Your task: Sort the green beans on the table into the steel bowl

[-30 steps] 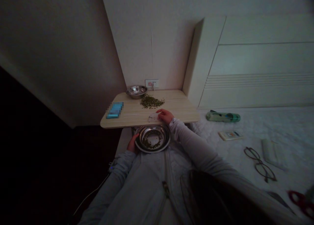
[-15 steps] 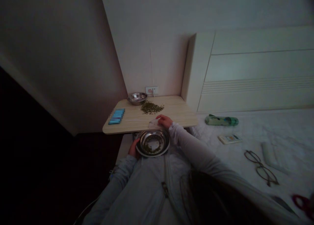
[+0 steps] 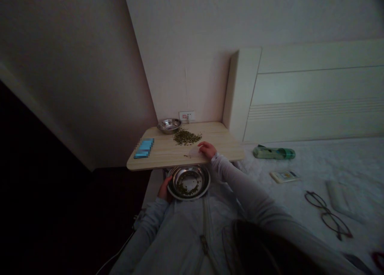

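Note:
A steel bowl (image 3: pixel 205 183) sits at the table's front edge against my body, with dark green bits scattered over its bottom. My left hand (image 3: pixel 165 190) grips the bowl by its left rim. Over the front of the wooden table (image 3: pixel 159 159), my right hand (image 3: pixel 207 151) is closed with its fingertips on a thin, pale, see-through piece (image 3: pixel 194 152), perhaps a plastic scraper. A few small crumbs lie just left of that piece. Farther back is a spread-out heap of green bits (image 3: pixel 186 137), probably beans or dried herbs.
A second steel bowl (image 3: pixel 169 126) stands at the back left, near a wall socket (image 3: pixel 186 115). A phone (image 3: pixel 144 148) lies on the table's left side. On the bed are a green bottle (image 3: pixel 274 152), another phone (image 3: pixel 284 176), glasses (image 3: pixel 328 215) and a pale case (image 3: pixel 342 199).
My right hand has shifted slightly to the right with the pale piece, leaving crumbs in view on the tabletop. The whole view has tilted up a little. My left hand stays on the bowl.

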